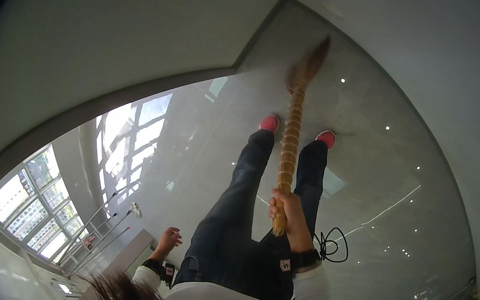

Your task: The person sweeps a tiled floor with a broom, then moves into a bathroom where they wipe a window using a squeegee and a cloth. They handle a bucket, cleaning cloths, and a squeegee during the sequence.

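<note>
A broom [291,135] with a ribbed, bound handle extends forward between my feet over the glossy grey floor [361,171]. My right hand [286,209] is closed around the near end of its handle. The brown bristle head at the far end is blurred and sits near the corner of the walls. At my left side hangs my left hand [171,239], its fingers loosely apart and nothing in it.
A dark baseboard [134,93] runs along the wall on the left, with another at the right. Long-handled cleaning tools [101,241] lean near the windows [43,202] at lower left. A black cable [337,251] loops beside my right wrist.
</note>
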A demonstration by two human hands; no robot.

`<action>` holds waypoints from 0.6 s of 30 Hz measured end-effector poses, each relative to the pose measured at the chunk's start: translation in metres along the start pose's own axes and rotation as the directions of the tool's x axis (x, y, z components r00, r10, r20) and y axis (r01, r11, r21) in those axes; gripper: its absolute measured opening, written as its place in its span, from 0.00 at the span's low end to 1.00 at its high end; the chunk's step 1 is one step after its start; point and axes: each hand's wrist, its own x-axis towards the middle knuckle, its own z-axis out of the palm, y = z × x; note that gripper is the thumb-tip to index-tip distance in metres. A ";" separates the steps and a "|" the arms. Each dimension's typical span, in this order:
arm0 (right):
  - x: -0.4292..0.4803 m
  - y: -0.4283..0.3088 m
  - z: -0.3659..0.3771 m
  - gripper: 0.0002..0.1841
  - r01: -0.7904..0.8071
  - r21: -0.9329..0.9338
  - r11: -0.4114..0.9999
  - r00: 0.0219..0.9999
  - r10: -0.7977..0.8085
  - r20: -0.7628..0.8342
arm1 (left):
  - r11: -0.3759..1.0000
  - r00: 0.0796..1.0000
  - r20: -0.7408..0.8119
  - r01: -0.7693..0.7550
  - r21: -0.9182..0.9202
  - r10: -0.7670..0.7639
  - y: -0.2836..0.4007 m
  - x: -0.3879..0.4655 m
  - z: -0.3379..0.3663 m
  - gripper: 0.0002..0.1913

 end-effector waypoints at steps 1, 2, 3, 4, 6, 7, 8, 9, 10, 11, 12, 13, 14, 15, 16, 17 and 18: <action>0.020 -0.022 0.018 0.11 -0.032 -0.043 0.999 0.999 0.033 0.014 | 0.999 0.999 -0.015 -0.050 0.010 0.051 0.006 0.001 -0.001 0.11; 0.040 -0.048 0.033 0.11 0.001 -0.072 0.997 0.996 0.005 0.084 | 0.997 0.997 -0.002 -0.071 0.018 0.071 0.009 0.001 -0.004 0.11; 0.057 -0.075 0.041 0.11 -0.075 -0.137 0.988 0.986 0.094 0.138 | 0.998 0.999 0.005 -0.047 0.029 0.047 0.014 0.000 -0.006 0.11; 0.070 -0.101 0.041 0.11 -0.022 -0.006 1.000 0.969 0.023 0.247 | 0.998 0.999 0.009 -0.042 0.050 0.041 0.017 -0.002 -0.010 0.11; 0.068 -0.138 0.013 0.11 -0.156 0.306 0.939 0.826 -0.046 0.562 | 0.996 0.999 -0.010 -0.029 0.082 0.030 0.023 -0.008 -0.019 0.11; 0.056 -0.149 -0.015 0.11 -0.333 0.499 0.800 0.673 -0.170 0.720 | 0.996 0.999 -0.029 -0.016 0.090 0.019 0.025 -0.011 -0.024 0.10; 0.038 -0.148 -0.050 0.12 -0.241 0.568 0.787 0.621 -0.325 0.714 | 0.993 0.999 -0.045 -0.002 0.119 0.008 0.029 -0.013 -0.028 0.10; 0.010 -0.135 -0.095 0.13 -0.105 0.662 0.742 0.720 -0.402 0.565 | 0.992 1.000 -0.025 -0.003 0.123 0.006 0.032 -0.014 -0.032 0.10; -0.011 -0.121 -0.138 0.12 -0.101 0.747 0.657 0.645 -0.529 0.552 | 0.990 1.000 -0.006 -0.011 0.138 0.012 0.038 -0.013 -0.036 0.10; -0.035 -0.100 -0.186 0.09 -0.130 0.865 0.485 0.724 -0.549 0.417 | 0.986 1.000 0.005 -0.012 0.169 0.011 0.043 -0.011 -0.039 0.10; -0.046 -0.080 -0.229 0.08 0.028 0.916 0.401 0.768 -0.594 0.237 | 0.973 0.998 0.026 -0.058 0.223 0.054 0.051 -0.006 -0.043 0.10; -0.056 -0.060 -0.271 0.06 0.147 0.916 0.372 0.737 -0.660 0.150 | 0.975 0.997 0.029 -0.072 0.210 0.067 0.060 -0.001 -0.046 0.10; -0.056 -0.043 -0.307 0.06 0.393 0.882 0.261 0.738 -0.662 -0.132 | 0.973 0.995 0.036 -0.095 0.212 0.090 0.070 0.005 -0.050 0.10; -0.054 -0.028 -0.337 0.06 0.545 0.815 0.196 0.671 -0.685 -0.284 | 0.968 0.992 0.066 -0.119 0.221 0.107 0.080 0.009 -0.054 0.11; -0.050 -0.011 -0.364 0.07 0.634 0.748 0.199 0.621 -0.707 -0.339 | 0.959 0.986 0.079 -0.162 0.232 0.147 0.090 0.012 -0.057 0.11; -0.045 0.007 -0.381 0.07 0.727 0.656 0.201 0.598 -0.655 -0.462 | 0.971 0.982 0.066 -0.186 0.152 0.178 0.101 0.017 -0.064 0.11; -0.045 0.026 -0.396 0.07 0.781 0.578 0.237 0.588 -0.593 -0.550 | 0.945 0.974 0.063 -0.227 0.236 0.218 0.110 0.015 -0.065 0.11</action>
